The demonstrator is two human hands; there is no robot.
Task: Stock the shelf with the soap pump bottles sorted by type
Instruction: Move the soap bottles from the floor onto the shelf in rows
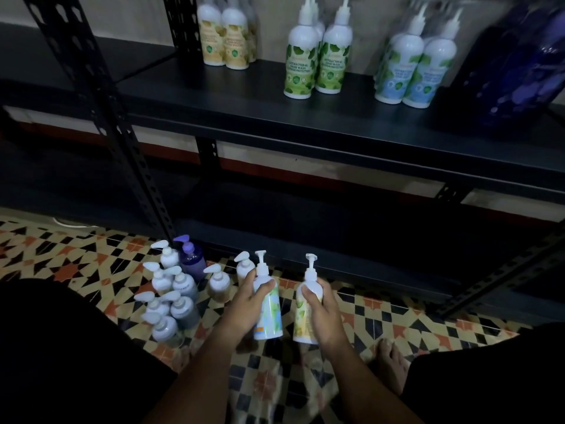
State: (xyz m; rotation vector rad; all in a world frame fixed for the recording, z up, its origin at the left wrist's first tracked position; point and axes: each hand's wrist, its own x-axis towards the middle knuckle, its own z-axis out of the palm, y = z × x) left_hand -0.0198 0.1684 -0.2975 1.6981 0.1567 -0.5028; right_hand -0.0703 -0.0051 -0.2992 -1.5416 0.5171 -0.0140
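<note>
My left hand [249,296] grips a white pump bottle with a blue-green label [269,313], held above the tiled floor. My right hand [321,304] grips a white pump bottle with a yellow label [305,319] beside it. On the black shelf [232,99] stand groups of like bottles: yellow-label bottles [224,38] at the left, green-label bottles [318,59] in the middle, blue-label bottles [412,68] to the right, and dark blue bottles [519,65], blurred, at the far right.
Several short white pump bottles [172,301] and a purple one [191,258] stand on the patterned floor [382,319] beside the shelf's black upright [101,117]. A lower shelf [305,228] lies in shadow. My bare foot [391,362] rests at the right.
</note>
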